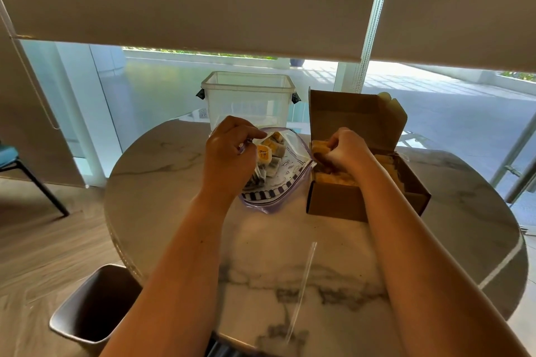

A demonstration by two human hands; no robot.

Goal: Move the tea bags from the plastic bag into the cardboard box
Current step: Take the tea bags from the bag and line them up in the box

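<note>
A clear zip plastic bag (285,180) with a purple edge lies on the round marble table (290,255), holding several tea bags (268,158) with yellow tags. My left hand (229,153) pinches the bag's open rim at its left side. To the right stands a brown cardboard box (342,200) with its lid up and rows of yellow tea bags (385,165) inside. My right hand (345,151) is down in the box's left end, fingers curled onto the tea bags there; what it grips is hidden.
An empty clear plastic tub (248,98) stands behind the bag at the table's far edge. A thin clear strip (301,293) lies on the near tabletop. A dark chair (92,310) sits at lower left. Window glass and lowered blinds lie beyond.
</note>
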